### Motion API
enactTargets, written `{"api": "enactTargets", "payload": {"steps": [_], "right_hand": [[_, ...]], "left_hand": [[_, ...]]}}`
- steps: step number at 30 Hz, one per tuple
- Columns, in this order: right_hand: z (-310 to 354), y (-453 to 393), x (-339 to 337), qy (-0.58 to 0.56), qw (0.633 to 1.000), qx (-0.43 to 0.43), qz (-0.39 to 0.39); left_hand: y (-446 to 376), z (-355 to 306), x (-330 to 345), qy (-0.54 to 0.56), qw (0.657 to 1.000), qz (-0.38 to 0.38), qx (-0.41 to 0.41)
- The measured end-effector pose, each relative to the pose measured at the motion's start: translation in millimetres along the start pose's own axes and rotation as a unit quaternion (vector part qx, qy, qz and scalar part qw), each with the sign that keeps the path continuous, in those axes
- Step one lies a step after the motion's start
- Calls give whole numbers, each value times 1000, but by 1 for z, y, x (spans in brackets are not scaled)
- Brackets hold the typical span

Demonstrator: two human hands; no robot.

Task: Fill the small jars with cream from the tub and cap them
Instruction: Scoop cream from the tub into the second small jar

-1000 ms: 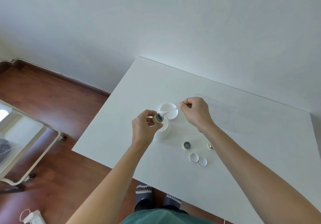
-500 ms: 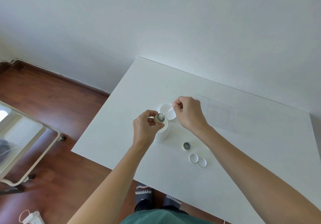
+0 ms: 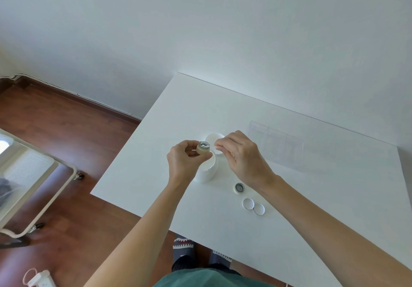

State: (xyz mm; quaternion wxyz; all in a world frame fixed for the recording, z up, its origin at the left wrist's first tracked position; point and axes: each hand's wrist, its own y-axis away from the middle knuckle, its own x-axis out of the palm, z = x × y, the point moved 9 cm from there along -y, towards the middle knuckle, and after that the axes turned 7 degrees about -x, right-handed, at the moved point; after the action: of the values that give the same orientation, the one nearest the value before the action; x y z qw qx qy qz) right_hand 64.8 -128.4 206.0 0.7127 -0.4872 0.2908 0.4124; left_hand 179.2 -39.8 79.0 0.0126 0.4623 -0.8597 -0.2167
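The left hand (image 3: 186, 159) is pinching a small jar (image 3: 203, 147) between thumb and curled fingers, holding it in the air directly above the open white tub (image 3: 206, 171). The jar's mouth is facing up, and some white cream is showing inside its dark rim. The tub is standing upright on the tabletop (image 3: 323, 197), toward the left edge and about midway between the near and far edges. The tub lid (image 3: 213, 138) is lying just behind the tub, partly hidden by both hands.

The right hand (image 3: 239, 155) is hovering just right of the held jar, its fingers curled and its fingertips pressed together as if around something thin; what it is pinching cannot be made out.

A second small jar (image 3: 239, 187) is sitting open on the tabletop to the right of the tub, close under the right wrist. Two small white caps (image 3: 253, 206) are lying side by side, touching, nearer the front edge than that jar. A clear plastic box (image 3: 276, 144) is resting toward the far edge, well apart from the jars.
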Motion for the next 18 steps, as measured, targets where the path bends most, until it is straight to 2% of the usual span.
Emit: {"api": "enactTargets", "payload": {"steps": [14, 18], "right_hand": [[-11, 9, -10, 18, 998, -19, -49], [-18, 9, -16, -2, 996, 21, -84]], "left_hand": [[-5, 0, 3, 7, 1000, 10, -9], [-7, -1, 2, 4, 1000, 10, -7]]}}
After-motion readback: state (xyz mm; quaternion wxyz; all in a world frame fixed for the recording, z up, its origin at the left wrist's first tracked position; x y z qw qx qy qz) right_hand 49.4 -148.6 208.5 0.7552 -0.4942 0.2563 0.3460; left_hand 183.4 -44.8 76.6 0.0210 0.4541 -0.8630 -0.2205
